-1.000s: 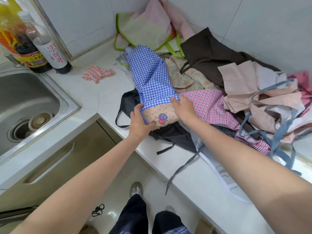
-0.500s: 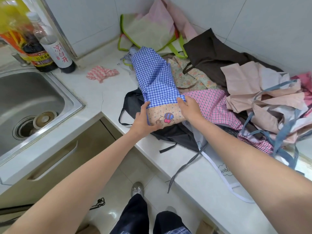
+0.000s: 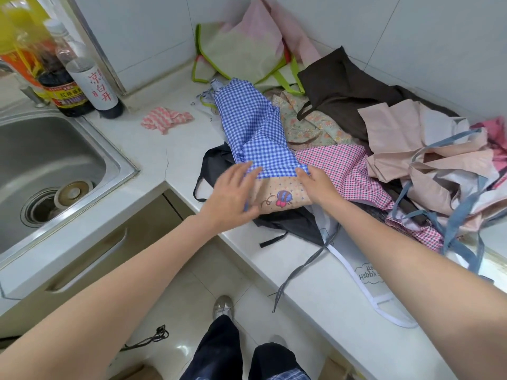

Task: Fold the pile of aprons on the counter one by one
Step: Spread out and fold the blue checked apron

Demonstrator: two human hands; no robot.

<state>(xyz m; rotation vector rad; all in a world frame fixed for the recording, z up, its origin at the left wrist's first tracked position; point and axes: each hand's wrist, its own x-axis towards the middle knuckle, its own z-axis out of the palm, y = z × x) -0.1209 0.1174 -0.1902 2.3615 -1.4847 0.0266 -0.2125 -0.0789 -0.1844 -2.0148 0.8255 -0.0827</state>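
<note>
A: Where the table (image 3: 175,149) makes its inner corner beside the sink (image 3: 55,160), what lies at the front edge?

B: The blue checked apron (image 3: 255,133). It is folded into a long strip that runs from the front edge toward the back wall. Its near end is a peach band with a small bee picture. It lies on a black apron (image 3: 288,223), of which I see only the edges and some straps.

A: And the hands?

B: The left hand (image 3: 233,193) is spread, fingers apart, over the left side of the peach band. It is blurred, so I cannot tell if it presses the cloth or only floats above. The right hand (image 3: 318,185) lies on the right side of the band with the fingers together and bent; whether they pinch the edge is hidden under the hand.

A: Where is the pile?

B: The pile of aprons (image 3: 411,149) fills the table's right part up to the back wall: pink checked, floral, brown, pale pink with grey-blue straps. The right edge of the view cuts it off. A white apron (image 3: 367,278) hangs over the front edge, its print only partly readable.

A: Anything else?

B: A striped pink cloth (image 3: 164,120) lies apart near the bottles (image 3: 82,86), which are cut at the top left.
</note>
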